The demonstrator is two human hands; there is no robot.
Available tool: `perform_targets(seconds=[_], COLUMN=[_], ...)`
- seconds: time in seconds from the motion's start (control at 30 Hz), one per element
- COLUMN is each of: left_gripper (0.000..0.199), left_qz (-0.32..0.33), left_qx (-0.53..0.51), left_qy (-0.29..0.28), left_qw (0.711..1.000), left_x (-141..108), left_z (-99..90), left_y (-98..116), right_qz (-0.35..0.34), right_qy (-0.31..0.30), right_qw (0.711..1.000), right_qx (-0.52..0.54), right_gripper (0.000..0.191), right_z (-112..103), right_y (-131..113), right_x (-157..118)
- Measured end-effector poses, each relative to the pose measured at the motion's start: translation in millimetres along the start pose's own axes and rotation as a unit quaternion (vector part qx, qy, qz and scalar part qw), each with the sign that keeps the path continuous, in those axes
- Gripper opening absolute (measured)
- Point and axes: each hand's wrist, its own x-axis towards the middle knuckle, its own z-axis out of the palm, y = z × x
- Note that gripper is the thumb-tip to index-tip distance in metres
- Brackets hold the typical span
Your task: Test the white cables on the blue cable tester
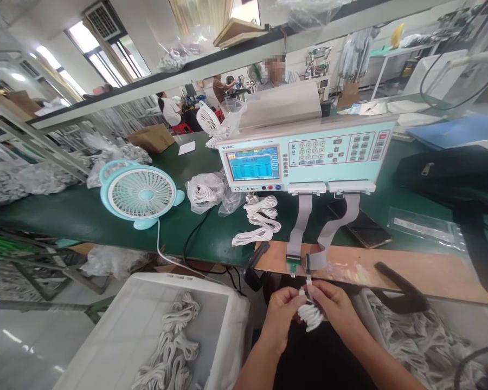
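Observation:
Between my two hands hangs a coiled white cable (pixel 310 317), just in front of the wooden board. My left hand (pixel 282 309) pinches one end of it. At its other end, my right hand (pixel 329 300) grips a white plug below the connector (pixel 308 262) of a grey ribbon cable; whether plug and connector are joined I cannot tell. A small green circuit board (pixel 293 267) ends the other ribbon cable (pixel 300 225). Both ribbons run up to a light-blue tester (pixel 333 146) with a lit screen (pixel 254 163).
Bundled white cables lie on the green table (pixel 211 238) and in a white bin (pixel 223 325) at left. Another container of cables (pixel 423 346) stands at right. A fan (pixel 142 192), a phone (pixel 366 227) and a black clamp (pixel 254 268) are nearby. Other people sit farther back.

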Motion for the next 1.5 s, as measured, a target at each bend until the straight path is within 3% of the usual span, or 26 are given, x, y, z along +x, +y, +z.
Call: perform_targets(seconds=[0.17,0.3,0.43,0.7,0.93,1.33,1.5], left_gripper=[0.033,0.027,0.020,0.018,0.022,0.019,0.018], left_qz=[0.064,0.123,0.158,0.113,0.088,0.104,0.091], left_qx=[0.148,0.119,0.087,-0.002,-0.060,-0.019,-0.046], left_qy=[-0.047,0.012,0.055,0.089,0.109,0.103,0.105], left_qw=[0.986,0.985,0.982,0.990,0.988,0.989,0.989], left_x=[-0.8,-2.6,-1.5,2.5,4.2,4.7,7.6], left_z=[-0.5,8.5,13.8,15.4,18.5,13.9,15.6], left_y=[10.5,15.3,9.4,9.6,13.5,10.7,10.4], right_qz=[0.090,0.077,0.056,0.043,0.062,0.047,0.052], right_qy=[0.007,0.038,0.014,0.029,0.029,0.026,0.024], right_qw=[0.989,0.987,0.996,0.999,0.998,0.999,0.998], right_qx=[0.114,0.133,0.067,0.003,0.013,-0.001,0.007], right_gripper=[0.037,0.037,0.039,0.041,0.039,0.038,0.036], right_z=[7.2,7.8,3.4,-2.4,-4.5,-3.7,-4.0], right_y=[-3.3,2.9,1.4,3.6,9.9,9.4,7.4], right_x=[-0.5,1.9,4.2,7.6,8.8,9.8,9.2])
